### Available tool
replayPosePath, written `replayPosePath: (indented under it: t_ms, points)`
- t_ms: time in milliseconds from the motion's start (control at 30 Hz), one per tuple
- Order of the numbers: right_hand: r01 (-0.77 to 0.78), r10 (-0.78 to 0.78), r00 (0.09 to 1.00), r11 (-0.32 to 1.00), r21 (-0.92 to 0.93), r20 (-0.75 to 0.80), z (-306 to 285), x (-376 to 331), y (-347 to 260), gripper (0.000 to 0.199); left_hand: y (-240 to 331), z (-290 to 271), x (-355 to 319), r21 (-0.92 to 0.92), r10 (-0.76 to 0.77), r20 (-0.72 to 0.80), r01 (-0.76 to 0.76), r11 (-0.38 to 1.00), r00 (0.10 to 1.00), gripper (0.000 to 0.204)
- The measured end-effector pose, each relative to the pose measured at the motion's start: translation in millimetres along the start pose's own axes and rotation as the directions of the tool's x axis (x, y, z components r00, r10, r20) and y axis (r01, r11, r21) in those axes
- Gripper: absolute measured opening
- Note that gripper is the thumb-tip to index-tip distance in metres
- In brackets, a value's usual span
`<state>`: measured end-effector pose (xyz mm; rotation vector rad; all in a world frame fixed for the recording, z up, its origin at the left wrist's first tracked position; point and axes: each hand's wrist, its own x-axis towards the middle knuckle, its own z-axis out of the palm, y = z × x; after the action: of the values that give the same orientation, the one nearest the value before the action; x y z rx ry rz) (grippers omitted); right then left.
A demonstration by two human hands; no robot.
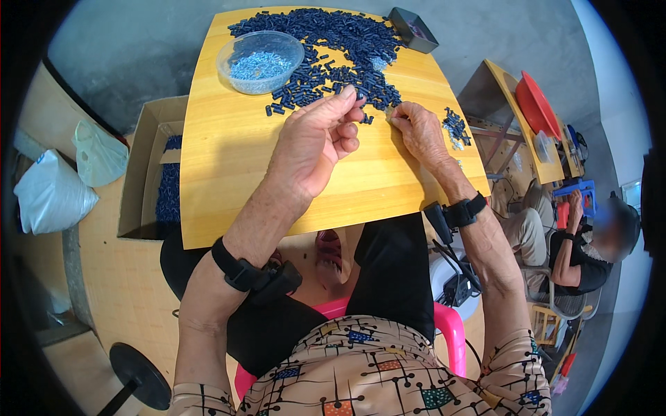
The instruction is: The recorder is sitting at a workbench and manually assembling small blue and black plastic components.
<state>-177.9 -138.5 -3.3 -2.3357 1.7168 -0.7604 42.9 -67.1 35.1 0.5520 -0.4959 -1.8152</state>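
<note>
Patterned shirt cloth (354,374) fills the bottom of the frame, a pink chair (454,340) showing at its edge, and up from there come two bare forearms, black straps (236,267) round the wrists, reaching over a yellow table (243,194). Left hand (319,139), just above the frame's centre: thumb and forefinger are together, clamped on a small dark blue piece (360,98) right at the tips. Its long axis? Too small and too covered by the fingers to call, and I cannot tell which end points where. Right hand (422,135), a little to the right, turned inward to face its partner: fingertips closed together, but I cannot tell what, if anything, they pinch. Between the two, a few loose dark tubes (368,119) lie on the wood. Beyond, at the upper middle, spreads a great heap of the same tubes (326,28), lying on their sides, long axes pointing every which way. Upper left, a clear round bowl (232,82) holds tiny silvery-blue pieces (260,66); upper right, a dark tray (423,46) sits at the heap's edge; and a smaller dark cluster (454,125) lies right of the right hand.
</note>
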Motion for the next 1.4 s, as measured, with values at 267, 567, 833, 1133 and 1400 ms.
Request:
replayPosePath:
  t_ms: [267, 567, 833, 1133, 1400]
  points:
    - [0.038, -0.034, 0.998, 0.997, 0.061, -0.054, 2, -5, 13, 0.01, -10, -2, 3, 0.014, -0.017, 0.021, 0.017, 1.0, 1.0, 0.021]
    - [-0.228, 0.218, 0.974, 0.922, 0.313, 0.068, -8, -9, 5, 0.016, -16, -17, 10, -0.004, -0.042, 0.078, 0.043, 0.999, 0.996, 0.019]
    - [-0.409, 0.274, 0.903, 0.317, 0.856, 0.33, -6, -26, -12, 0.016, -22, -20, 12, 0.016, -0.065, 0.092, 0.064, 0.998, 0.994, 0.02]
    - [-0.068, 0.087, 0.995, 0.949, 0.309, -0.049, 1, -20, 6, 0.011, -20, -20, 11, 0.049, -0.084, 0.079, 0.08, 0.996, 0.993, 0.021]
    - [0.136, -0.134, 0.991, 0.985, -0.108, 0.019, -6, -1, 11, 0.011, -6, -18, 9, 0.042, -0.04, -0.046, 0.042, 0.998, 0.998, 0.021]
